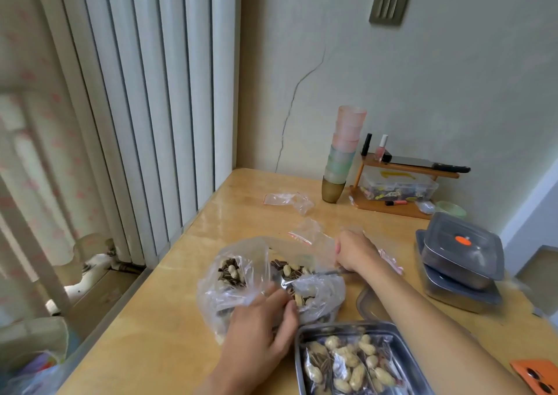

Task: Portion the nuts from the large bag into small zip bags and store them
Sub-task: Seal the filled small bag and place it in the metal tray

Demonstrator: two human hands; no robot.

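Head view, crumpled clear bag [211, 299], mixed nuts [231, 272]

No legible text is showing anywhere. The round orange sticker [463, 240] on the grey plastic container lid [444, 228] and the red strip [299, 238] on the clear small zip bag [317, 233] are carrying no readable print.

desk [169, 319], pale wood | centre: large bag [211, 295] of nuts [231, 271] | 5 o'clock: steel tray [299, 338] with filled zip bags [347, 364] | 12 o'clock: empty zip bag [287, 200] | 1 o'clock: cup stack [344, 153], wooden rack [389, 206] | 3 o'clock: stacked lidded boxes [462, 252]
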